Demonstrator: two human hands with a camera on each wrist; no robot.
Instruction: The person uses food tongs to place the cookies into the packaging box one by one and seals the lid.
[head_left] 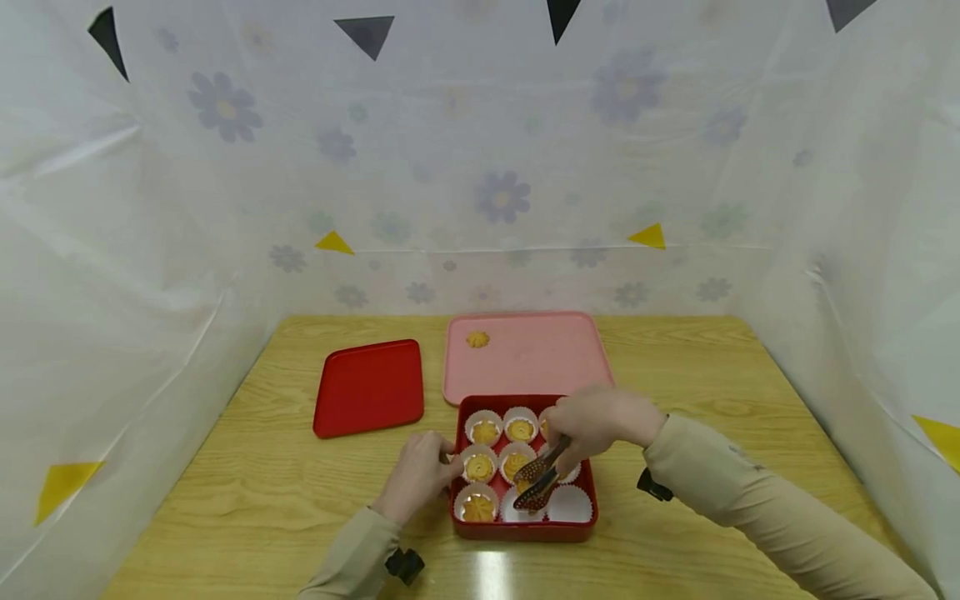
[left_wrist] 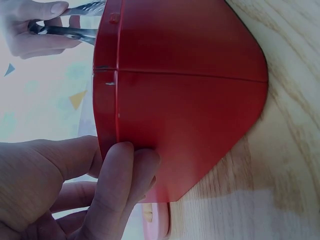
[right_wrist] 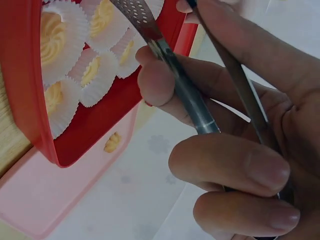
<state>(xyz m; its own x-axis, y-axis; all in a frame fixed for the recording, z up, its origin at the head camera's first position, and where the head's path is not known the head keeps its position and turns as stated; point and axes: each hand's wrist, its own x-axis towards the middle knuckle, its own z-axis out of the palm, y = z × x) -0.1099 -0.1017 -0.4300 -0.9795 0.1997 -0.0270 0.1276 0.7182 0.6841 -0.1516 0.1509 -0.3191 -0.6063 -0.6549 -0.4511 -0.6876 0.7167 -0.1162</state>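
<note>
Head view shows a red box (head_left: 525, 527) near the front edge of a wooden table (head_left: 240, 500), fitted with white paper cups in three rows of three. Cookies sit in most cups; the front-right cup (head_left: 570, 503) looks empty, and the front-middle one is hidden under the tongs, so I cannot tell whether it is filled. The right hand (head_left: 600, 421) has its fingers curled around metal tongs (head_left: 542, 479), whose perforated tips reach down over the front-middle cup; whether they grip a cookie is unclear. The left hand (head_left: 420, 475) pinches the box's left wall, thumb and fingers pressed on the rim. Behind the box lies a pink tray (head_left: 540, 367) with one cookie (head_left: 477, 339) left on it, and a red lid (head_left: 369, 387) rests to the left. Filling looks nearly finished, with one or two cups and that last cookie remaining.
</note>
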